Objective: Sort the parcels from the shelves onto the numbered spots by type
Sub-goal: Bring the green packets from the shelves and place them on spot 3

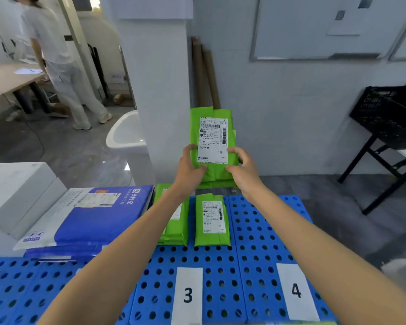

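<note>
Both hands were up together in mid frame, clamped on one bright green plastic mailer parcel with a white shipping label (215, 141): left hand (190, 165) pinched its lower left edge, right hand (243, 166) its lower right, thumbs on the label face. The parcel was in the air, upright, above the far edge of the blue perforated plastic platform (256, 231). Extra green folds showed below the hands; couldn't tell if that was a second parcel. Two matching green parcels lay beyond the white "3" card (188, 294): one label-up (212, 221), and a stack (176, 231) partly hidden by the left forearm. The white "4" card (297, 290) sat lower right, and a blue-and-white flat mailer (92, 214) left of the green ones. Risks, my read: the grip was at the bottom only and the film is slick, so the top could flop and slip out. Released that far out, it could go over the far edge to the floor. The left forearm could nudge the stack. It could also drift into the spot 4 column.
</note>
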